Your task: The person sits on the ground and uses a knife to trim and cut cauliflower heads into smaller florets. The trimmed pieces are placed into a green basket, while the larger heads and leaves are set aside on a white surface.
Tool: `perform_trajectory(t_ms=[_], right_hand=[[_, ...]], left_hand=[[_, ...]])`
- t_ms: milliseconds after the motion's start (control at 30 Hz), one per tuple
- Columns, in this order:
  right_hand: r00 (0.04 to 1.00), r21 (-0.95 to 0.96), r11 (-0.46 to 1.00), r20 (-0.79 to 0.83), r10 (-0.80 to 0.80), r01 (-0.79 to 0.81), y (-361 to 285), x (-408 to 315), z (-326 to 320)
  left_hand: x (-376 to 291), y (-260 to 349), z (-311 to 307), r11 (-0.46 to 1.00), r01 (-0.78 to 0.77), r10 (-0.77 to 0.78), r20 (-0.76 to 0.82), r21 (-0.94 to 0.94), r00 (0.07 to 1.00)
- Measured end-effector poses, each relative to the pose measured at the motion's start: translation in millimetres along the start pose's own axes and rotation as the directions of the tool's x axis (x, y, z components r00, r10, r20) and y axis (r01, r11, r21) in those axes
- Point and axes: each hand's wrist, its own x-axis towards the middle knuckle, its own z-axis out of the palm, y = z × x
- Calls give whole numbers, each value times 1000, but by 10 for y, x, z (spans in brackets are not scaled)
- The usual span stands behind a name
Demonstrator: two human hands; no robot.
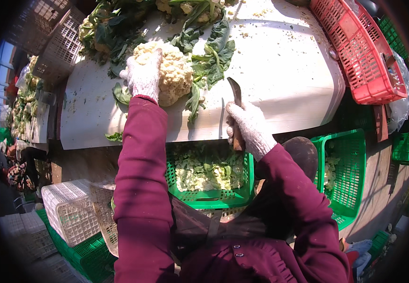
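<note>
My left hand (pixel 143 74), in a white knitted glove, lies over the left side of a large cauliflower head (pixel 175 74) on the white tabletop (pixel 278 70). Its fingertips are partly hidden, but the palm rests against the curd. My right hand (pixel 248 125), gloved too, grips the wooden handle of a curved knife (pixel 235 90) at the table's near edge, with the blade pointing up and away from me. Green cauliflower leaves (pixel 218 53) lie between the two hands, close to the right side of the head.
More leafy cauliflowers (pixel 102 32) are heaped at the far left. A green crate (pixel 208 203) of trimmings stands below the table edge, another green crate (pixel 349 177) to the right. Red crates (pixel 363 53) border the table's right; white crates (pixel 72 212) sit lower left.
</note>
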Motion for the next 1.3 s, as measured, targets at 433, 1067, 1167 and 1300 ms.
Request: perform_trajectory(t_ms=[433,1067,1167,1300], right_hand=[[992,-141,985,-69,-107,97,541,489,448],[720,-524,502,411,-559,689,687,1264,816],[731,-520,517,424,-535,680,768,1313,846],[791,-459,645,371,-486,611,748,1232,820]], left_hand=[[779,-163,-255,942,-234,317,418,-239,851],[796,-319,-406,923,-346,384,483,-169,787],[818,-366,-359,893,-404,449,460,-199,766],[867,-414,-390,906,-348,423,485,-241,766]])
